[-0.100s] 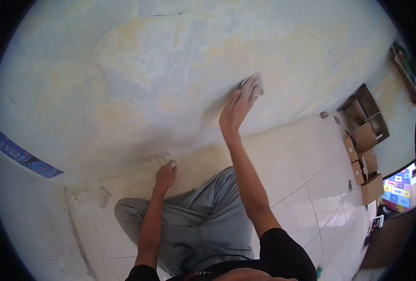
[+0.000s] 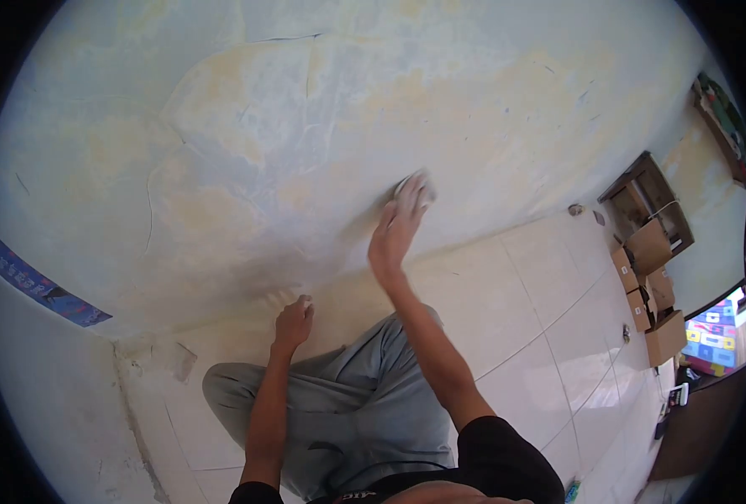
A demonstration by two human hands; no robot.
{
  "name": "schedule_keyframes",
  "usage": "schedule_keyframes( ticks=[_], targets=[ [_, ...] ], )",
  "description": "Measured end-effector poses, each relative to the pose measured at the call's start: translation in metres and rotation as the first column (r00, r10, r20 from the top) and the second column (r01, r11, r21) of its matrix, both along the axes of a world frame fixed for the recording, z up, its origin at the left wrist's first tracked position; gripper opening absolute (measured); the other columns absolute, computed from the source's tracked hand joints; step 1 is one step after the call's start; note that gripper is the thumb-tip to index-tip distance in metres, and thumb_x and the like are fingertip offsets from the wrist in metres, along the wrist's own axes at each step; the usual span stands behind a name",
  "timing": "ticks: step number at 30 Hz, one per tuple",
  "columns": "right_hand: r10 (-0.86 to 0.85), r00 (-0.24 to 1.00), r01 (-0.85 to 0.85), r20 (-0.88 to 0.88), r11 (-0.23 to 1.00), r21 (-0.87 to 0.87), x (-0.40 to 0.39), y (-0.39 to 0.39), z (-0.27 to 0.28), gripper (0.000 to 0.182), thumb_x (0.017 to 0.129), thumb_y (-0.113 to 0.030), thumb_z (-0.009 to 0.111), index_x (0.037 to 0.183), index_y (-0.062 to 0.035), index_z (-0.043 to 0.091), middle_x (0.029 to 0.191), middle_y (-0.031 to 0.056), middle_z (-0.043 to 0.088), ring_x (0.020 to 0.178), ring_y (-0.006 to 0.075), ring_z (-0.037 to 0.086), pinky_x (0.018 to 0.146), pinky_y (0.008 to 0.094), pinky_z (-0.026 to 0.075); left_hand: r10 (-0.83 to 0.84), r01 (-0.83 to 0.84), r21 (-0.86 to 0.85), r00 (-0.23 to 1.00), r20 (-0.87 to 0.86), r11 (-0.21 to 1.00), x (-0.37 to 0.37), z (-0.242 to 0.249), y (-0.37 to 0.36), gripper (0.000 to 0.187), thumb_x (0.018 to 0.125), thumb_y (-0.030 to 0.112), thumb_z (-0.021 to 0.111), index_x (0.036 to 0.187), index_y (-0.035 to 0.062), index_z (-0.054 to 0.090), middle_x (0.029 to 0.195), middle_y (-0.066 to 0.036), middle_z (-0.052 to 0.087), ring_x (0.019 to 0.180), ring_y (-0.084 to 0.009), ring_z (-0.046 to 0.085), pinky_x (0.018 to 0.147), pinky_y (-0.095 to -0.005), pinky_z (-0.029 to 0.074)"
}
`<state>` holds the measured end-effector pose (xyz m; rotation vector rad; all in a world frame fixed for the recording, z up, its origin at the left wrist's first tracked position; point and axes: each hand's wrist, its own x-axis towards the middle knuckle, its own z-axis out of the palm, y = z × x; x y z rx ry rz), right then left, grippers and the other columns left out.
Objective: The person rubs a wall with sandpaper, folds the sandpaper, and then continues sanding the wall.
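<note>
My right hand (image 2: 398,231) presses a pale, flat piece (image 2: 426,191), perhaps a sheet or pad, against the patchy blue and yellow wall (image 2: 347,109). Its fingers lie over the piece, slightly blurred. My left hand (image 2: 293,325) is closed low in front of the wall, above my left knee. A small pale thing (image 2: 305,302) shows at its fingertips, too small to name. Thin cracks run through the wall's surface on the left. My legs in grey trousers (image 2: 347,412) are folded on the floor.
Pale floor tiles (image 2: 549,311) spread to the right. Cardboard boxes (image 2: 665,338) and a wooden frame (image 2: 648,202) stand against the far wall. A blue printed strip (image 2: 36,281) is at the left. A colourful patterned item (image 2: 716,336) shows at the far right.
My right hand has moved down and to the left along the wall with the pale piece. My left hand has shifted very slightly down.
</note>
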<state>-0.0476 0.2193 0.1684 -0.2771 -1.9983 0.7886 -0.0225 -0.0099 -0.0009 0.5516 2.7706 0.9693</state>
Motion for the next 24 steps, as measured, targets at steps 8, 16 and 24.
schedule_keyframes(
  ticks=[8, 16, 24],
  targets=[
    [-0.135, 0.971, 0.133, -0.197, 0.991, -0.025, -0.016, 0.048, 0.072, 0.056, 0.103, -0.018, 0.032, 0.153, 0.0044, 0.021, 0.161, 0.0219, 0.017, 0.148, 0.0446, 0.012, 0.119, 0.0557, 0.006, 0.021, -0.022, 0.022, 0.998, 0.054, 1.000, 0.019, -0.001, 0.004, 0.028, 0.097, 0.029, 0.053, 0.119, 0.0121, 0.059, 0.091, -0.014, 0.071, 0.094, -0.0376, 0.066, 0.080, -0.0507, 0.051],
    [-0.016, 1.000, 0.016, 0.011, 0.999, 0.049, 0.010, 0.013, 0.000, 0.057, 0.102, -0.016, 0.035, 0.153, 0.0045, 0.021, 0.160, 0.0231, 0.019, 0.148, 0.0447, 0.012, 0.119, 0.0562, 0.006, 0.013, -0.012, -0.018, 0.998, 0.064, 1.000, 0.018, -0.002, 0.006, 0.029, 0.097, 0.030, 0.054, 0.120, 0.0126, 0.060, 0.094, -0.016, 0.071, 0.094, -0.0373, 0.066, 0.082, -0.0494, 0.051],
    [-0.078, 0.989, 0.079, -0.124, 0.997, 0.006, -0.007, 0.044, 0.067, 0.057, 0.102, -0.017, 0.036, 0.153, 0.0044, 0.022, 0.160, 0.0238, 0.019, 0.148, 0.0443, 0.012, 0.119, 0.0560, 0.005, 0.006, -0.006, -0.006, 0.998, 0.055, 1.000, 0.016, -0.008, 0.003, 0.028, 0.098, 0.030, 0.052, 0.119, 0.0123, 0.059, 0.092, -0.017, 0.070, 0.094, -0.0396, 0.066, 0.080, -0.0530, 0.050]
  ],
)
